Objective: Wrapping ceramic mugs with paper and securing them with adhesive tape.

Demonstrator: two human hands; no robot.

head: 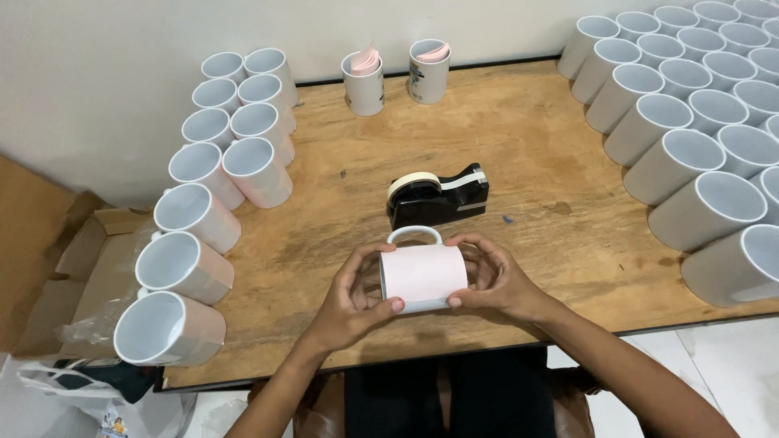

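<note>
A white mug [422, 276] lies on its side over the near edge of the wooden table [519, 138], its handle pointing away from me. A pale pink sheet is wrapped around its body. My left hand [353, 296] grips the mug's left end, fingers curled over the top and thumb pressing the sheet. My right hand [495, 280] holds the right end the same way. Just beyond the mug stands a black tape dispenser [438, 197] with a roll of cream tape.
Two rows of white mugs [215, 170] wrapped in pale sheets line the table's left side. Many plain white mugs [698, 122] crowd the right side. Two mugs [363, 81] holding pink rolled sheets stand at the far edge. An open cardboard box [81, 259] sits lower left.
</note>
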